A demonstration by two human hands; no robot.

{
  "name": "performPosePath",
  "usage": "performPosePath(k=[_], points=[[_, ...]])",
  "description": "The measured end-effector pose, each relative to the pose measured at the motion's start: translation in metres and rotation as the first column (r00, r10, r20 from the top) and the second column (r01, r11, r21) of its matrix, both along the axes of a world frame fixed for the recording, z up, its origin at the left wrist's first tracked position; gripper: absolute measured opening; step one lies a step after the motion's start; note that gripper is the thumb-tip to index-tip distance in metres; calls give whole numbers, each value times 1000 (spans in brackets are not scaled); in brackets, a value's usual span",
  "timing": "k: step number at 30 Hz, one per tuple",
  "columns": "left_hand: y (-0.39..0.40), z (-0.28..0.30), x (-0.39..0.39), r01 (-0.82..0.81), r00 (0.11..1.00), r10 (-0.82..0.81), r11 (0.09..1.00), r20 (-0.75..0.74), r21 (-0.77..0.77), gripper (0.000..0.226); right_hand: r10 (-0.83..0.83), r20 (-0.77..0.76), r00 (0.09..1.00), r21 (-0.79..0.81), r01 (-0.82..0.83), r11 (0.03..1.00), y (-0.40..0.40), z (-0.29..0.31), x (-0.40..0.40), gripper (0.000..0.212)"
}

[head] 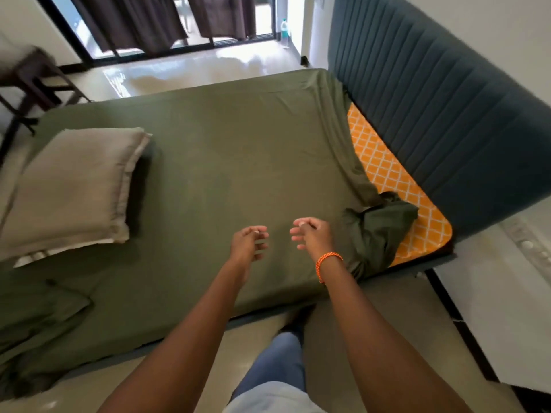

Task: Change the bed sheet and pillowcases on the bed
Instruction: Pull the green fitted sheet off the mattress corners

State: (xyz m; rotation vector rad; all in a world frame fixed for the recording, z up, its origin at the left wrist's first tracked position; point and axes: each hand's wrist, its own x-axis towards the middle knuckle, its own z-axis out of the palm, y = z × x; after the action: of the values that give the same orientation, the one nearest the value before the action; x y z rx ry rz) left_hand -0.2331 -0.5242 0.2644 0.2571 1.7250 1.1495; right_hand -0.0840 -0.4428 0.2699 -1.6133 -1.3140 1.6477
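1. Sheet (214, 174), olive green, spread over most of the bed; bunched at the near corner by the headboard (432, 129), leaving an orange patterned mattress (387, 171) strip exposed there. Left end cut off by the frame edge, rumpled and hanging toward the floor.
2. Headboard, dark ribbed, upright along the right side; upper end out of frame.
3. Pillows (68, 189), beige, stacked on the far left of the bed; count hard to make out, left edge cut off.
4. Folded green cloth (44, 308) on the near left of the sheet; kind not discernible.
5. Left hand (249, 242) above the sheet near the bed's near edge, fingers loosely curled, holding nothing; contact with sheet not clear.
6. Right hand (313, 234) just beside it, fingers spread and relaxed, empty; orange band (326, 260) on wrist.
7. Bottle (284, 32) standing by the far doorway, blurred.
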Motion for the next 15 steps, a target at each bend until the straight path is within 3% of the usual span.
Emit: performPosePath(k=[9,15], points=[[-170,58,-68,11,997,-10,1000,-79,7,28,-16,-61,998,62,20,998,-155,48,-65,23],[-286,82,-151,-19,993,27,997,-115,70,28,60,-83,995,131,-49,990,-265,65,-169,24]])
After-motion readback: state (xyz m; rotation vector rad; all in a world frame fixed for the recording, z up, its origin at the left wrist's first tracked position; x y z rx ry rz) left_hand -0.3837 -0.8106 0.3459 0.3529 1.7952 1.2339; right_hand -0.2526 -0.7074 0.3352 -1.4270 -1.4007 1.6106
